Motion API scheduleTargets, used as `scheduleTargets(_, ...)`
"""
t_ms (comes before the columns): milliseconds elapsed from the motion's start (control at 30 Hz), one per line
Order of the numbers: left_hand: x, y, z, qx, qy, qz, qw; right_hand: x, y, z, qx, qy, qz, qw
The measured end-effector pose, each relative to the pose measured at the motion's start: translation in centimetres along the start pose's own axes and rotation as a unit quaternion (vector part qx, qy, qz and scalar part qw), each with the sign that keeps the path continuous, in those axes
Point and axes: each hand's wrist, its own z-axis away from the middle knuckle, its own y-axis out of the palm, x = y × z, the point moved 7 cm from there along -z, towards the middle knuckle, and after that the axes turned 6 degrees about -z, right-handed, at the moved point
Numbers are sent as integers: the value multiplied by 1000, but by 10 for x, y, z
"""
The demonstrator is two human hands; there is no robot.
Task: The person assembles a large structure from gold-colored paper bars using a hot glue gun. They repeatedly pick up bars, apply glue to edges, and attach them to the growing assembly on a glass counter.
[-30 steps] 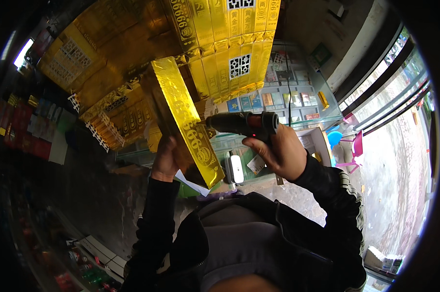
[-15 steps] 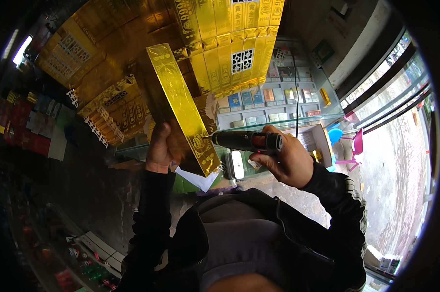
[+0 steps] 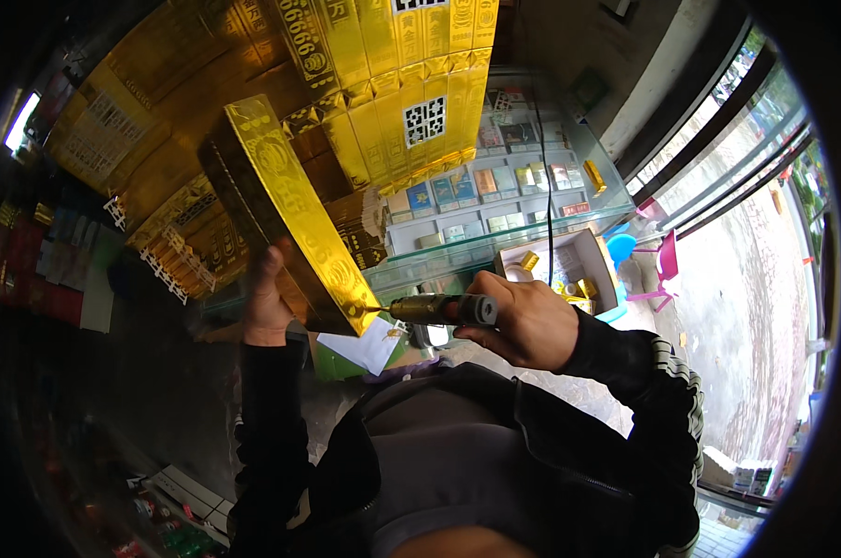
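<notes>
Across the top and upper left of the frame, a wall of stacked gold boxes [image 3: 383,84], shiny and embossed, filling the background. At the right edge, tall glazed doors [image 3: 718,158] with a paved street beyond. Centre right, a glass display counter [image 3: 495,246] holding rows of small coloured packs on its shelves, its front edge running just behind the hands. Along the lower centre, a dark jacket [image 3: 476,465] with a striped cuff on the right sleeve.

Centre left, a long gold box [image 3: 295,219] — held tilted, top end leaning toward upper left, lower end near mid-frame. Left hand [image 3: 267,298] clasped round the box's lower left edge, thumb up along its side, fingers hidden behind the box. Right of it, an open cardboard carton [image 3: 569,270] with small gold packs inside, partly blocked by the right hand. Just beyond the carton, a blue stool [image 3: 620,249] and a pink chair [image 3: 667,265] by the doorway.

Right hand [image 3: 527,325] wrapped tight round a small rotary tool [image 3: 439,309] — dark grip, brass-coloured nose, held level and pointing left, tip touching the lower corner of the long gold box. Below the tip, a white paper sheet [image 3: 369,346] over something green, half covered by the box. Far left, dim shelves of red packs [image 3: 30,270].
</notes>
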Motion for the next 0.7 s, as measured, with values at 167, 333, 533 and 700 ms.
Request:
scheduleTargets(167,-36,3,-6,-140,50,-88,985,-93,-16,9,-72,73,-153,983)
scheduleTargets(333,-53,21,-1,-171,125,-132,968,-290,-72,20,-462,51,-652,600)
scheduleTargets(533,-69,18,5,-183,140,-194,953,-427,-39,44,-529,222,-564,594)
scheduleTargets(700,-73,4,18,-188,147,-187,953,-485,-23,61,-532,290,-568,557)
